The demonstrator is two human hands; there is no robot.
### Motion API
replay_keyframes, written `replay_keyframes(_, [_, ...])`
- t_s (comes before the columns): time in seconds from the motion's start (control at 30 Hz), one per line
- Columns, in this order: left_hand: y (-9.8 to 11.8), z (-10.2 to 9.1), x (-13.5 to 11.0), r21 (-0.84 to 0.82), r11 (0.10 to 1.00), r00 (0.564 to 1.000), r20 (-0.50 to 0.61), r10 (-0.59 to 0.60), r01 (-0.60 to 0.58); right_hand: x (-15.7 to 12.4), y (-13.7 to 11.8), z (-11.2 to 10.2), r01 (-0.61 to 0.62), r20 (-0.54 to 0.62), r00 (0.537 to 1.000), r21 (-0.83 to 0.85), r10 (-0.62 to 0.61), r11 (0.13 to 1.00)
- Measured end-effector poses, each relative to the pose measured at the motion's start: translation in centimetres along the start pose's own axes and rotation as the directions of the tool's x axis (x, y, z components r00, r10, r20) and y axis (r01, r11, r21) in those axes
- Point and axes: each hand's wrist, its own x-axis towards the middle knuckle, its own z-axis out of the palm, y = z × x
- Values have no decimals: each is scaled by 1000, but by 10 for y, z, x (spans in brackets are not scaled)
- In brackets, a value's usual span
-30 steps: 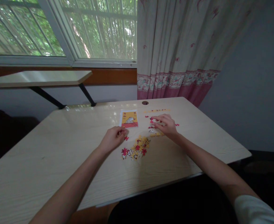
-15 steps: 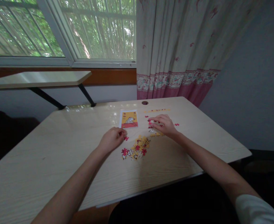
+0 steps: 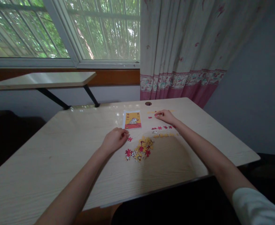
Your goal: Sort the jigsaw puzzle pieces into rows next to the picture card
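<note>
A pile of red and yellow puzzle pieces point(image 3: 140, 149) lies in the middle of the pale wooden table point(image 3: 57, 150). My left hand point(image 3: 115, 139) rests just left of the pile, fingers curled together on something I cannot make out; one red piece point(image 3: 129, 139) lies beside it. My right hand point(image 3: 165, 116) is farther back, fingertips pinched on a small red piece near a yellow strip of joined pieces point(image 3: 159, 111). A row of red pieces point(image 3: 162, 127) and a yellow row point(image 3: 164, 135) lie in front of that hand. A reference picture card point(image 3: 132, 120) sits between the hands.
A cable hole point(image 3: 148, 103) is at the table's back edge. A second tabletop on black legs point(image 3: 41, 79) stands behind at the left under the window. A flowered curtain point(image 3: 182, 47) hangs at the back right. The table's front edge point(image 3: 156, 190) is near me.
My right hand has moved away from the loose red pieces toward the back of the table, uncovering the red and yellow rows. My left hand has stayed put. The view shifted slightly.
</note>
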Motion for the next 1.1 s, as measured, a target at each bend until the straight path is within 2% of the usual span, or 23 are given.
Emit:
replay_keyframes(0.17, [-1,0,0,18,1000,1000,16,-3,3,0,-9,5,-10,15,1000,-46,11,999])
replay_keyframes(0.37, [-1,2,1,24,1000,1000,29,-11,10,-5,-16,0,1,18,1000,-169,3,986])
replay_keyframes(0.5, [-1,0,0,10,1000,998,61,6,-7,-14,-23,-6,57,36,998,-275,-49,960])
replay_keyframes(0.6, [-1,-2,-1,-7,999,996,79,38,-38,-29,-36,-10,142,12,989,-323,-146,936])
replay_keyframes(0.77, [0,-2,-1,12,998,995,78,60,-61,-57,-65,-1,328,0,939,-291,-343,899])
replay_keyframes(0.93, [3,-3,-1,-31,990,983,120,138,-135,-74,-91,19,497,-21,858,-225,-514,838])
replay_keyframes(1.0, [5,-3,-1,-66,983,975,130,181,-173,-79,-100,24,545,-30,826,-210,-562,812])
replay_keyframes(1.1, [7,-2,-2,-116,972,969,111,219,-206,-84,-109,26,574,-43,803,-210,-594,792])
